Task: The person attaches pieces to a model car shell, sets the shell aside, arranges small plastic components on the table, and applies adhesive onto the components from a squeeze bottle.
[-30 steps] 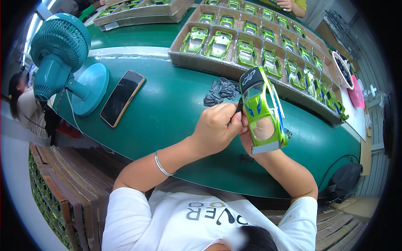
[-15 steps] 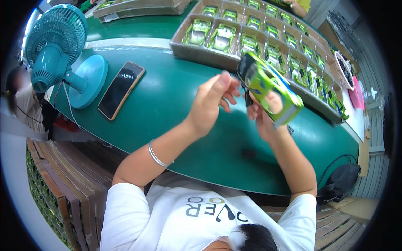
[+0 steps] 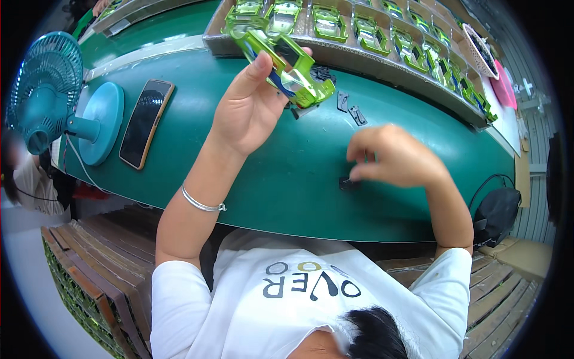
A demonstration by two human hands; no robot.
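Note:
A bright green plastic toy car shell [image 3: 292, 67] with blue stripes and a see-through part is in my left hand [image 3: 248, 110], tilted above the table near the carton. The fingers behind the shell are mostly hidden, while the thumb shows on its near side. My right hand [image 3: 397, 157], slightly blurred, is low over the table with curved fingers and a gap between thumb and fingers. Its thumb tip is right by a small black part [image 3: 347, 183]. Two small dark flat pieces [image 3: 350, 107] lie farther off, and a pile of black parts [image 3: 323, 74] shows partly behind the shell.
A divided carton [image 3: 382, 55] full of similar green shells borders the far side of the green table [image 3: 287, 197]. To the left are a phone [image 3: 146, 122] and a teal fan [image 3: 51, 90]. A black bag [image 3: 499, 215] sits at right; stacked brown trays [image 3: 113, 263] stand lower left.
The car shell has passed from my right hand to my left, which has raised it up and leftward. My right hand has come down beside the small black part. The view has shifted somewhat.

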